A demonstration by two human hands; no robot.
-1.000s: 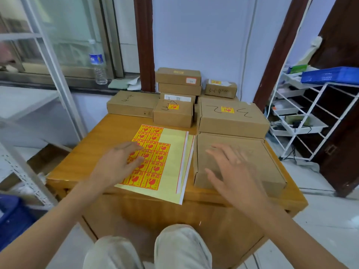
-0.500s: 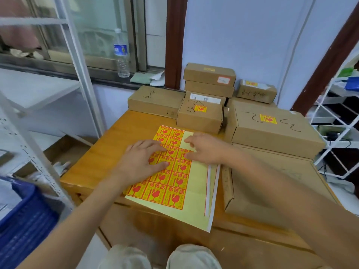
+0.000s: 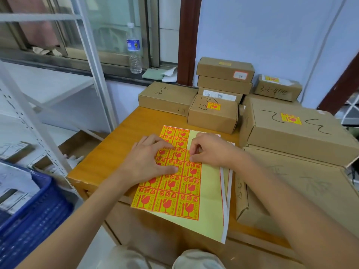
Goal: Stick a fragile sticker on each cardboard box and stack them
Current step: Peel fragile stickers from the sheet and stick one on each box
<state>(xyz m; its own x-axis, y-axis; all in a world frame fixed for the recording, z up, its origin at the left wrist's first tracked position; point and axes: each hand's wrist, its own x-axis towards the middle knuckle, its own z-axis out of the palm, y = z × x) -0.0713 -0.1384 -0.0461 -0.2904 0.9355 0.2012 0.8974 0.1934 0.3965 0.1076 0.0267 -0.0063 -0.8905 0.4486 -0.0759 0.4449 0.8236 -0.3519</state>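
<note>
Yellow-and-red paper was what both hands worked on. The right hand had its fingertips curled together at the edge of one red-on-yellow fragile sticker, apparently picking at its corner; whether the corner had lifted free I could not tell. The left hand lay spread and flat on the sheet at about nine o'clock from that pinch, fingers straight, pressing the paper down.

The pale yellow sticker sheet lay on the orange-brown wooden table, its long axis running from roughly six o'clock, where it overhung the near table edge, toward twelve o'clock, tilted slightly left at the far end. The printed stickers filled its left part; its right part was bare backing.

Judging by this, the step in hand was peeling one sticker. The next move would call for a clean lift while the left hand kept the sheet anchored, then carrying it to the large flat unlabelled cardboard box at three o'clock, just beside the sheet.

At one o'clock, the big labelled cardboard box and the small labelled cardboard box already carried stickers.
</note>
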